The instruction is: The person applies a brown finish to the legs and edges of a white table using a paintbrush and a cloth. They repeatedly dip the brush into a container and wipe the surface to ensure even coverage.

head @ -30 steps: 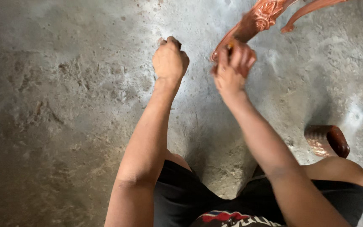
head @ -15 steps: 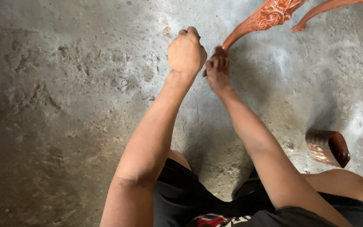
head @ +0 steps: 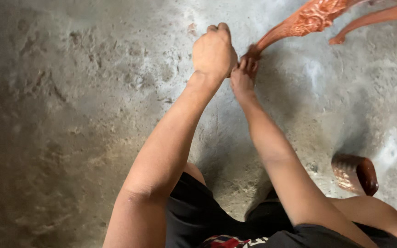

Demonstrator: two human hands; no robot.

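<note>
Carved reddish wooden leg, lower tip resting on the concrete floor. Right hand pinches that tip, steadying it; left hand, just beside the tip, is fisted, contents hidden.

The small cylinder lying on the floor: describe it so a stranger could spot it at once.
Start from the grey concrete floor and go to its lower right, just above the person's right knee. There lies a short reddish-brown cylinder on its side, dark round end facing right. Unlike the long carved orange-red furniture leg near both hands at the top, it is stubby and untouched.
</note>
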